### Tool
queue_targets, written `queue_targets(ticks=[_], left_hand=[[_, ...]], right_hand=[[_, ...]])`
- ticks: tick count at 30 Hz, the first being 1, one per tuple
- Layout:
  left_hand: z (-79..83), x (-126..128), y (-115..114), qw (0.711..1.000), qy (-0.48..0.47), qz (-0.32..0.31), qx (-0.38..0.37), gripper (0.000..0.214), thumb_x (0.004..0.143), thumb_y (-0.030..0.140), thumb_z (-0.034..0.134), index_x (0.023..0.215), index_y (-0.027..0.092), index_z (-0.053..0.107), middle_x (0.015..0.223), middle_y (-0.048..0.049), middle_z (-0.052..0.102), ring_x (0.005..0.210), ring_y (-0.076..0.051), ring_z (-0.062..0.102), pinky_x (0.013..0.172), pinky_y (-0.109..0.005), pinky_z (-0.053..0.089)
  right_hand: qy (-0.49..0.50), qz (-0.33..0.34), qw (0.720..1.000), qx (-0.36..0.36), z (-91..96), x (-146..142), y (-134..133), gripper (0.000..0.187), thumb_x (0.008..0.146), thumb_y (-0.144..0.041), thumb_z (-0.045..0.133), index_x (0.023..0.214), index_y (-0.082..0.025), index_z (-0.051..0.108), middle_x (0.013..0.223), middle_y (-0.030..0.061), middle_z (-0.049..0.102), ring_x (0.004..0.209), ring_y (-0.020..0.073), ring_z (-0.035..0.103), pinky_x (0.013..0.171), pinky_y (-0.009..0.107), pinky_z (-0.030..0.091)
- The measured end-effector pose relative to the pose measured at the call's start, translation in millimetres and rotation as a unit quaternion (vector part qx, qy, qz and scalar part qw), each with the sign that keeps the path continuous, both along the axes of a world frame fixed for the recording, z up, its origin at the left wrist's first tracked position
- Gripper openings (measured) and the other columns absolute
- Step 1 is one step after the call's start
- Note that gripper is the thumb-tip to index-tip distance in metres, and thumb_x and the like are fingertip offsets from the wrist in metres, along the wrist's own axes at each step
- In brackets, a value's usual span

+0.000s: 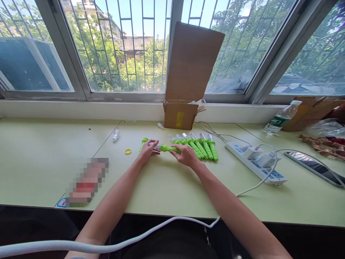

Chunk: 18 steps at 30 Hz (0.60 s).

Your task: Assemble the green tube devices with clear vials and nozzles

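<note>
My left hand (147, 150) and my right hand (186, 154) hold one green stick-shaped item with a clear tip (165, 147) level above the pale green table (40, 158). The left fingers close round its clear end, the right fingers round its green handle. Just right of my right hand lies a row of several like green items (201, 144), side by side. Another green piece (143, 142) lies by my left hand, and a small yellow ring (128, 151) lies to its left.
An open cardboard box (180, 113) stands on the sill behind. A white power strip (256, 162) with chargers and cables, a phone (315, 167) and a water bottle (281, 117) lie to the right. A clear tip (115, 134) lies at the left, a blurred patch (86, 181) near the front edge.
</note>
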<state>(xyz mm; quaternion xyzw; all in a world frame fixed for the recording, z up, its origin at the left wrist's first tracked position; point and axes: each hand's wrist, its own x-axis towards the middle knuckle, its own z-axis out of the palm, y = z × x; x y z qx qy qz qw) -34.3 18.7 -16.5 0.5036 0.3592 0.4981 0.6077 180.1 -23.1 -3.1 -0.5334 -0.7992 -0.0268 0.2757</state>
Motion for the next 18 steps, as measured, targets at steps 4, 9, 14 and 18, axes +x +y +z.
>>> queue_targets(ticks=[4,9,14,18], left_hand=[[-0.6,0.8,1.5,1.0,-0.008,0.015,-0.012,0.044,0.068,0.049,0.072,0.091,0.015,0.056,0.078,-0.004,0.058,0.063,-0.013,0.063,0.058,-0.03,0.057],[-0.5,0.4,2.8,0.999,-0.016,0.023,-0.017,0.043,0.068,0.046,0.073,0.091,0.015,0.055,0.08,-0.0042,0.058,0.064,-0.013,0.063,0.058,-0.03,0.057],[-2.0,0.2,3.4,1.0,-0.012,0.016,-0.009,0.043,0.068,0.046,0.073,0.092,0.015,0.056,0.079,-0.0043,0.058,0.064,-0.014,0.063,0.059,-0.03,0.057],[-1.9,0.1,3.8,1.0,-0.014,0.016,-0.014,0.044,0.068,0.046,0.074,0.093,0.015,0.055,0.081,-0.0049,0.059,0.064,-0.014,0.064,0.059,-0.03,0.057]], right_hand=[[0.027,0.044,0.999,0.003,2.2,1.5,1.5,0.039,0.077,-0.033,0.066,0.112,-0.02,0.059,0.097,0.007,0.068,0.081,0.0194,0.063,0.07,0.03,0.046],[0.017,0.045,0.999,0.015,5.0,2.4,1.9,0.023,0.074,-0.027,0.067,0.094,-0.019,0.056,0.089,0.0046,0.062,0.073,0.0166,0.057,0.068,0.029,0.043],[0.012,0.013,1.0,0.011,2.5,2.1,2.4,0.015,0.076,-0.03,0.064,0.086,-0.02,0.059,0.082,0.0028,0.064,0.07,0.0161,0.056,0.065,0.028,0.04],[0.005,0.008,1.0,0.009,1.4,2.4,2.6,0.018,0.08,-0.034,0.062,0.092,-0.021,0.064,0.087,0.0047,0.068,0.076,0.018,0.06,0.067,0.028,0.041]])
